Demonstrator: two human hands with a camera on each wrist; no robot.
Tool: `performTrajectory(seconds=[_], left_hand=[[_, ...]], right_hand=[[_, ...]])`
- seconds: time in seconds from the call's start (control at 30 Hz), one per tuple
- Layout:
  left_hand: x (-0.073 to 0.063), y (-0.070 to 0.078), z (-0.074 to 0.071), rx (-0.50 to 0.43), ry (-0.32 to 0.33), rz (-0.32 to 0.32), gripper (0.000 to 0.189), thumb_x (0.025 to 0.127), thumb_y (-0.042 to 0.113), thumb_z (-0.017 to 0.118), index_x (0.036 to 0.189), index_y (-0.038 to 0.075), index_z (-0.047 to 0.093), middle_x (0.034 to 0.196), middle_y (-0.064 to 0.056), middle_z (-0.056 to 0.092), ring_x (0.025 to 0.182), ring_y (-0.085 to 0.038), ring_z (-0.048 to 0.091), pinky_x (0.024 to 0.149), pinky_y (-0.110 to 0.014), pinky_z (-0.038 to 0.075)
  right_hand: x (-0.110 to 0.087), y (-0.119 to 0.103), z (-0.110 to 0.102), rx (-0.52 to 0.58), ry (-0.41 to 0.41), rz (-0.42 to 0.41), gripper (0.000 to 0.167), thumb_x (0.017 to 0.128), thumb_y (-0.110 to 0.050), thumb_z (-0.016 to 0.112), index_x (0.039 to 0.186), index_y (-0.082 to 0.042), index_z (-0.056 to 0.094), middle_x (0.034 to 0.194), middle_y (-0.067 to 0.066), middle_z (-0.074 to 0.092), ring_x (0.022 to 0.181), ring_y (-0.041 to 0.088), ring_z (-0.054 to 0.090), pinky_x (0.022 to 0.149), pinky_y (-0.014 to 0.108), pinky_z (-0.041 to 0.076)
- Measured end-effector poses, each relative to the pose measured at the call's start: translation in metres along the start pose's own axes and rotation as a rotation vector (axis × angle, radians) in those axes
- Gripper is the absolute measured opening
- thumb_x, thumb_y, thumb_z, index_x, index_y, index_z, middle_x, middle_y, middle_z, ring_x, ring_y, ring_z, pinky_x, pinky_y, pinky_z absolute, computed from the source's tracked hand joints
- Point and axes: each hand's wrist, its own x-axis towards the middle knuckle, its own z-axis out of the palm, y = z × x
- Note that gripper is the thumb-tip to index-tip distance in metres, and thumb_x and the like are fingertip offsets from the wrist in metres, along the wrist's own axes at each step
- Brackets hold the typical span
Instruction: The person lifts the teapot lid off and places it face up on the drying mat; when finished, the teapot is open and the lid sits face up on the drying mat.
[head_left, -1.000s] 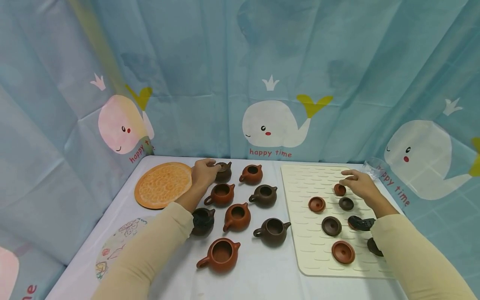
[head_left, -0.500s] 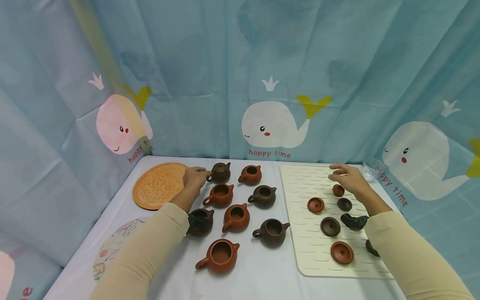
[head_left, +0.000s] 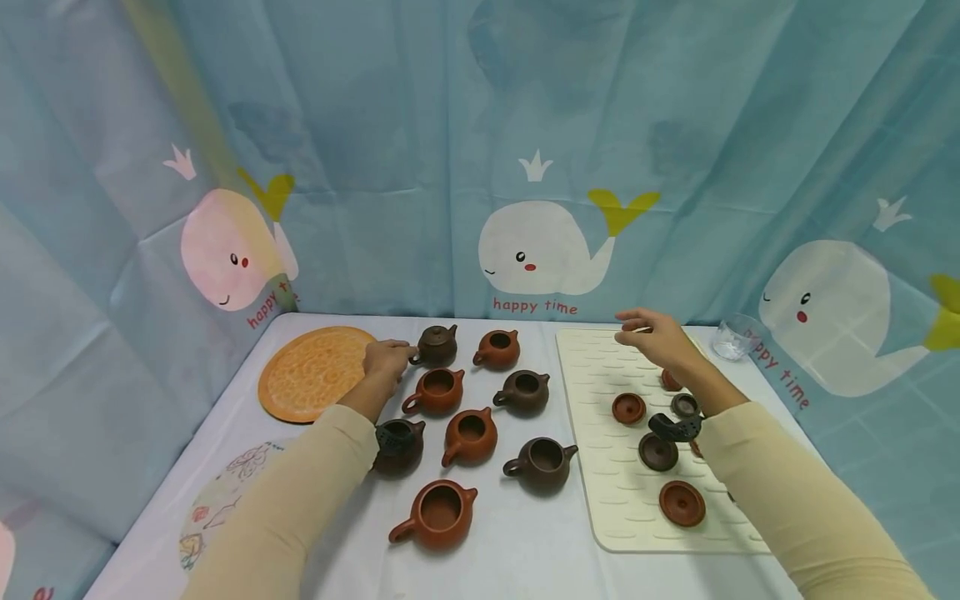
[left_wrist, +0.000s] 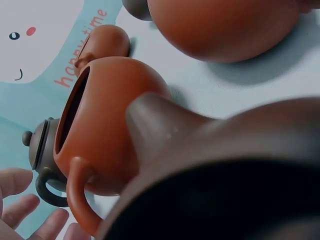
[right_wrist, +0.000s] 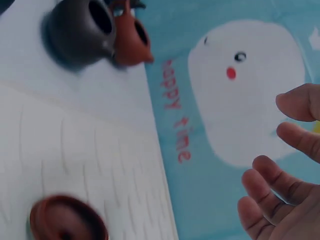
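My left hand (head_left: 388, 360) is beside the lidded dark brown teapot (head_left: 437, 346) at the back of the table. In the left wrist view its fingertips (left_wrist: 52, 222) are spread near that teapot's handle (left_wrist: 47, 192), with nothing between them. My right hand (head_left: 660, 337) hovers over the back of the cream mat (head_left: 615, 525), fingers loosely bent and holding nothing. Several teapot lids lie on the mat, including a reddish lid (head_left: 628, 408), a dark lid (head_left: 658, 452) and a larger reddish lid (head_left: 682, 503). My right forearm partly hides other lids.
Several lidless teapots stand in the middle, among them a red teapot (head_left: 441, 515) at the front and a dark teapot (head_left: 543, 464) near the mat. An orange round mat (head_left: 318, 375) lies at the left. A clear cup (head_left: 731, 340) stands back right.
My left hand has let go of the lid on the dark teapot and drawn back leftward to its handle side. My right hand has moved left across the back of the mat.
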Motion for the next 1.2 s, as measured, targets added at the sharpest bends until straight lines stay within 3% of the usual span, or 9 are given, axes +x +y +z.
performTrajectory(seconds=[0.3, 0.6, 1.07, 1.2], left_hand=[[0.007, -0.003, 0.008, -0.065, -0.017, -0.023, 0.021, 0.085, 0.016, 0.073, 0.103, 0.005, 0.074, 0.09, -0.012, 0.063, 0.056, -0.014, 0.045, 0.047, -0.03, 0.037], [0.01, -0.002, 0.008, -0.039, -0.016, -0.042, 0.022, 0.085, 0.016, 0.072, 0.105, 0.005, 0.074, 0.095, -0.009, 0.061, 0.066, -0.017, 0.048, 0.053, -0.031, 0.041], [0.01, 0.002, 0.009, -0.013, -0.023, -0.088, 0.023, 0.086, 0.016, 0.071, 0.106, 0.005, 0.074, 0.102, -0.01, 0.062, 0.079, -0.022, 0.05, 0.065, -0.037, 0.046], [0.009, 0.001, 0.009, -0.007, -0.022, -0.09, 0.023, 0.086, 0.016, 0.071, 0.106, 0.005, 0.074, 0.098, -0.01, 0.062, 0.073, -0.021, 0.05, 0.06, -0.035, 0.045]], right_hand=[[0.018, -0.026, 0.034, 0.088, -0.036, -0.065, 0.043, 0.094, -0.023, 0.064, 0.134, -0.008, 0.054, 0.126, 0.021, 0.052, 0.109, 0.035, 0.054, 0.088, 0.053, 0.044], [0.036, -0.048, 0.071, 0.14, -0.079, -0.082, 0.04, 0.092, -0.019, 0.065, 0.13, -0.009, 0.057, 0.125, 0.021, 0.055, 0.107, 0.033, 0.056, 0.089, 0.053, 0.043], [0.064, -0.075, 0.129, 0.158, -0.072, -0.108, 0.033, 0.092, -0.02, 0.065, 0.124, -0.013, 0.062, 0.116, 0.012, 0.061, 0.107, 0.027, 0.055, 0.089, 0.05, 0.044], [0.071, -0.08, 0.145, 0.192, -0.077, -0.101, 0.032, 0.091, -0.018, 0.066, 0.122, -0.011, 0.063, 0.11, 0.011, 0.063, 0.102, 0.027, 0.058, 0.086, 0.046, 0.047]])
